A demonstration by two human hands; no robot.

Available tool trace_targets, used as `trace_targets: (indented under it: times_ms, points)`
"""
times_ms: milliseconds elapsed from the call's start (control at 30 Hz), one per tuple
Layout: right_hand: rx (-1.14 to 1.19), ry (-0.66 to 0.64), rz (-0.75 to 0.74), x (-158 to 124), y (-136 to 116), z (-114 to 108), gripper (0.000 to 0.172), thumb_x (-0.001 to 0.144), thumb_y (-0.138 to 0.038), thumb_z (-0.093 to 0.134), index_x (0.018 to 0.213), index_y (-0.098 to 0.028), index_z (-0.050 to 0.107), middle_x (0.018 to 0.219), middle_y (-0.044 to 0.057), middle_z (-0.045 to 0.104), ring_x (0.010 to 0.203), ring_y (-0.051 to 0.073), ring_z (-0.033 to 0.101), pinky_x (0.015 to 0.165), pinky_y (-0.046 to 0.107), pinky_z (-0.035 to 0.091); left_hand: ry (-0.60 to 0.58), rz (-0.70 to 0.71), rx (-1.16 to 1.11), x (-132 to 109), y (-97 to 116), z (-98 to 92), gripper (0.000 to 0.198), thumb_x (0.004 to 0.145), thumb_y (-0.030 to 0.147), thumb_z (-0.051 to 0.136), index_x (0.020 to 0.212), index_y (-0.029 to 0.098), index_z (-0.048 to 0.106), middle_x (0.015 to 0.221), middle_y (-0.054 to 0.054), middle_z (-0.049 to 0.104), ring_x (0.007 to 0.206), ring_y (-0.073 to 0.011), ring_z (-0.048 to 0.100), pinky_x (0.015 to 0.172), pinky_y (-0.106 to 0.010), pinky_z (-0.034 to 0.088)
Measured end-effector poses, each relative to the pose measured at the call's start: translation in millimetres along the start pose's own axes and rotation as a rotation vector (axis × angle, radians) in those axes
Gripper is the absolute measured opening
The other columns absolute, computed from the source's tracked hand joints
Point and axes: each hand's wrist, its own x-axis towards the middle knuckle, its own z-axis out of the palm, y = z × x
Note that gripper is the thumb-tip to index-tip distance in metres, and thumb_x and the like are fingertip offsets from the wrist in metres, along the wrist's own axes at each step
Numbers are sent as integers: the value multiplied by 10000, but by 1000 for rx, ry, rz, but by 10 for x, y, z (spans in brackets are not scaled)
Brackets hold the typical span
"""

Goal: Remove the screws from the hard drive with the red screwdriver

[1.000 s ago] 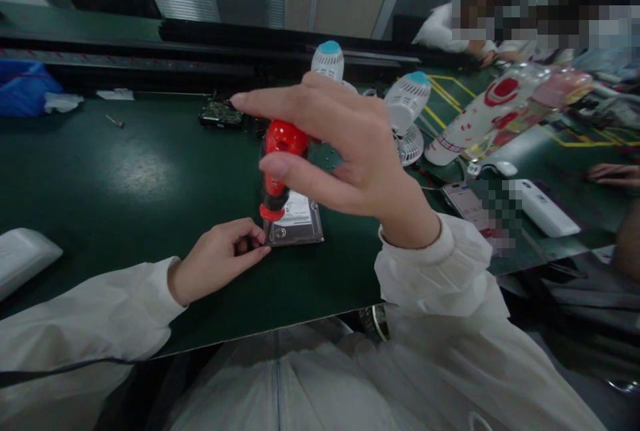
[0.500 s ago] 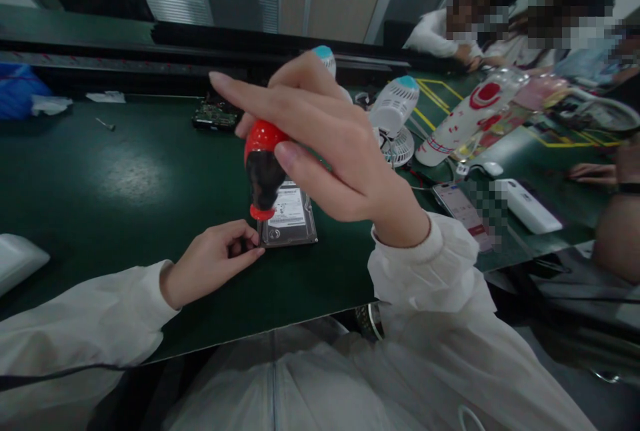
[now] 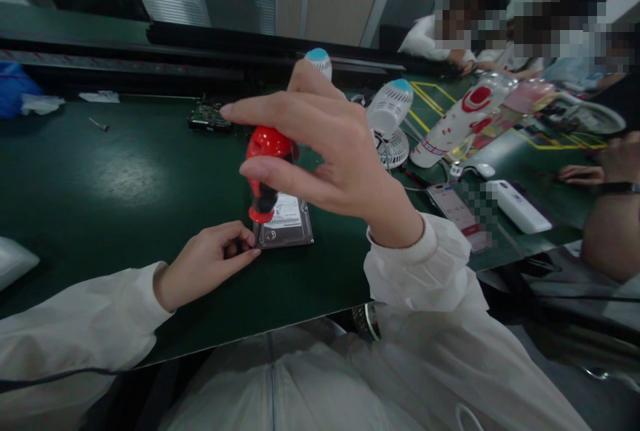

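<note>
Tabletop (image 3: 150,184), dark green: flat support beneath the hard drive (image 3: 290,236); suited, it seems, to taking a downward push.

Right hand (image 3: 325,144): above the drive; grip closed lightly round the screwdriver (image 3: 263,201), thumb to one side, index finger extended past the handle. Turning probably goes best from the fingers, wrist quiet, pressure straight down.

Left hand (image 3: 205,261): at the drive's near left corner; fingertips and thumb drawn in beside the shaft (image 3: 257,234). A good post for steadying, provided the fingertips sit clear of a slipping point.

Hard drive: flat, label upward; best kept from swivelling under the twist.

Screwdriver, red and black: over the drive's near left corner, roughly upright as far as this view tells; the shaft wants to be square to the surface, lest the tip ride out.

Obscured items:

Fan (image 3: 319,63), beyond the drive: mostly behind the right hand.

Co-worker's hand (image 3: 580,174), well right of the drive: dim; its contact unclear.

Circuit board (image 3: 209,116), beyond and left of the drive: detail too small.

Label, on the drive: partly covered, print illegible.

Tip: masked by the left fingertips; seating cannot be told, nor whether the left grip pinches shaft or drive edge.
</note>
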Motion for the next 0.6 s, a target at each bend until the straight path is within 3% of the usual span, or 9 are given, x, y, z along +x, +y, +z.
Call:
trace_targets:
  times_ms: [167, 333, 500, 600]
  points:
    - [61, -65, -42, 0, -16, -41, 525, 1027, -283, 267, 1368, 5, 542, 1073, -2, 700, 994, 74, 574, 1014, 255, 481, -5, 3, 2, 0, 1, 4, 256, 910, 471, 648, 888, 216, 636, 761, 19, 639, 630, -134, 553, 547, -255, 408]
    - [-44, -46, 18, 13, -45, -41, 535, 1045, -463, 327, 1214, -90, 673, 1110, -9, 723, 883, 73, 574, 857, 264, 543, 10, 12, 18, 0, 21, 2, 233, 905, 441, 658, 875, 212, 627, 776, 24, 640, 632, -125, 549, 555, -250, 411]
    - [63, -83, -14, -13, -27, -77, 459, 1022, -246, 317, 1364, -91, 580, 1145, -15, 711, 945, 98, 558, 967, 310, 523, 6, 7, 8, 3, 25, 4, 244, 909, 446, 655, 877, 206, 627, 776, 23, 639, 625, -120, 535, 548, -245, 404]
    - [11, -111, 25, -31, -16, -75, 458, 1039, -298, 317, 1368, -100, 566, 1125, -21, 694, 971, 98, 570, 964, 309, 535, 1, 13, 12, 7, 28, -1, 247, 912, 444, 651, 880, 201, 628, 779, 20, 640, 625, -119, 538, 553, -245, 408]
